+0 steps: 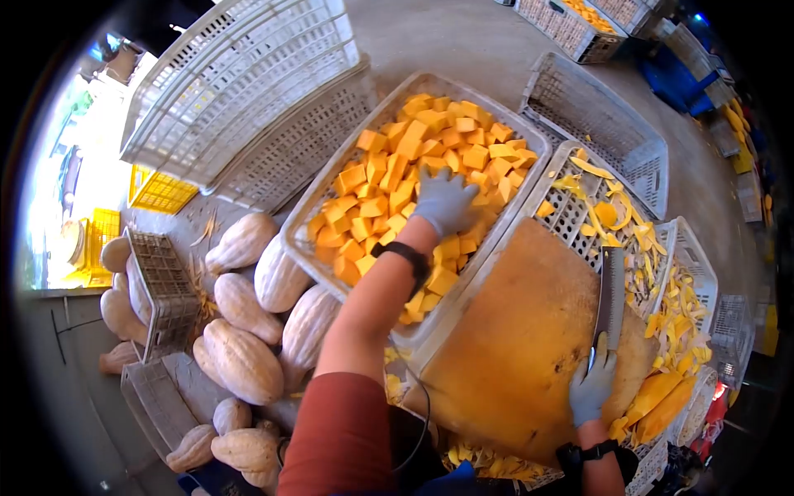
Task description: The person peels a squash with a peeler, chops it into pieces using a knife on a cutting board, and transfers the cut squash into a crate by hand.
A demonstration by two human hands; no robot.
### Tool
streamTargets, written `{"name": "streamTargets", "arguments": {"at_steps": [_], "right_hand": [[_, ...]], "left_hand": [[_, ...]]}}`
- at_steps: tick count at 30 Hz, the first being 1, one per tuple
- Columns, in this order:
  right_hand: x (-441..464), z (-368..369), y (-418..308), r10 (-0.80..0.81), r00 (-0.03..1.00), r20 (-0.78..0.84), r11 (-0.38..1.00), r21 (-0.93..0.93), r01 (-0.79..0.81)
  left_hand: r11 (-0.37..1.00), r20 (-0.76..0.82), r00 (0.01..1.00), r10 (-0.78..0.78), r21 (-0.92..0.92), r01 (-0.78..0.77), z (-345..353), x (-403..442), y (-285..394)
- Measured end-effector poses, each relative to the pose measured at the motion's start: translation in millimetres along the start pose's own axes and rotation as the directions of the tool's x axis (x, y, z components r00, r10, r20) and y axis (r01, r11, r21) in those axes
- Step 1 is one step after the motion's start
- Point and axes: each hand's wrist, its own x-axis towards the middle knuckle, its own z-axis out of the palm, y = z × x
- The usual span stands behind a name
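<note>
My left hand (pixel 447 202), in a grey glove, rests palm down with fingers spread on a heap of orange pumpkin chunks (pixel 376 207). The chunks fill a pale plastic crate (pixel 542 149). At the lower right, my gloved right hand (pixel 593 382) is closed round the handle of a knife (pixel 610 289). Its long blade points away from me over the far right edge of the stained cutting board (pixel 521 331). Past that edge, pumpkin peelings (pixel 614 213) lie in a perforated crate (pixel 564 217).
Whole pale pumpkins (pixel 244 360) lie on the floor at left, beside a small crate (pixel 165 289). Large grey crates (pixel 248 83) are stacked behind them. Another grey crate (pixel 600 116) stands beyond the board. More peelings (pixel 678 322) heap at right.
</note>
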Motion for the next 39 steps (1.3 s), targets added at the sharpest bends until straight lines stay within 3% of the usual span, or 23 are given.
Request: {"name": "streamTargets", "arguments": {"at_steps": [1, 4, 7, 10, 14, 15, 18, 19, 22, 24, 26, 29, 32, 36, 39], "right_hand": [[0, 1, -2, -0.004, 1.0, -0.004, 1.0, 0.016, 0.004], [1, -2, 0, -0.027, 1.0, -0.015, 0.999, 0.02, 0.027], [0, -1, 1, -0.041, 0.999, -0.027, 0.999, -0.021, 0.04], [-1, -2, -1, -0.039, 0.999, -0.021, 0.999, -0.035, 0.039], [-2, 0, 2, -0.053, 0.998, -0.041, 0.998, -0.045, 0.051], [-1, 1, 2, -0.056, 0.997, -0.046, 0.997, -0.059, 0.053], [-2, -1, 1, -0.072, 0.996, -0.05, 0.993, -0.102, 0.067], [-3, 1, 4, -0.076, 0.996, -0.048, 0.992, -0.104, 0.071], [-2, 7, 9, -0.072, 0.997, -0.04, 0.992, -0.111, 0.067], [-1, 3, 5, -0.052, 0.999, -0.012, 0.989, -0.137, 0.05], [0, 4, 6, -0.054, 0.998, -0.01, 0.99, -0.133, 0.053], [1, 2, 6, -0.038, 0.999, 0.001, 0.991, -0.13, 0.038], [0, 1, 1, -0.024, 1.0, 0.0, 0.994, -0.105, 0.024], [0, 0, 1, -0.026, 1.0, -0.005, 0.998, -0.063, 0.025], [-1, -1, 3, 0.0, 0.999, 0.044, 0.999, -0.049, 0.002]], "left_hand": [[1.0, 0.032, 0.999, -0.003, 0.021, 0.002, -11, -19, -11], [0.999, -0.126, 0.992, -0.032, 0.01, 0.033, -8, -70, -36], [0.988, -0.084, 0.984, -0.155, -0.014, 0.154, 1, -107, -48], [0.894, -0.148, 0.926, -0.346, -0.35, 0.278, 27, -140, -58], [0.875, -0.103, 0.925, -0.366, -0.376, 0.305, 36, -177, -42], [0.92, -0.032, 0.945, -0.324, -0.242, 0.307, 14, -182, -21], [0.999, -0.038, 0.998, 0.047, -0.009, -0.047, 8, -187, 3], [0.976, -0.132, 0.972, 0.196, -0.068, -0.206, 20, -185, -5], [0.948, -0.51, 0.854, -0.101, -0.31, -0.073, 23, -131, -51], [0.888, -0.671, 0.614, -0.417, -0.444, 0.118, 30, -80, -89], [0.858, -0.509, 0.692, -0.511, -0.354, 0.373, 38, -46, -119], [0.804, -0.102, 0.8, -0.591, -0.162, 0.573, 19, -26, -113], [0.86, -0.034, 0.86, -0.51, -0.009, 0.51, 11, -23, -100], [0.922, -0.007, 0.923, -0.385, 0.036, 0.385, -5, -29, -99], [0.882, 0.001, 0.883, -0.469, -0.046, 0.468, -7, -34, -99]]}}
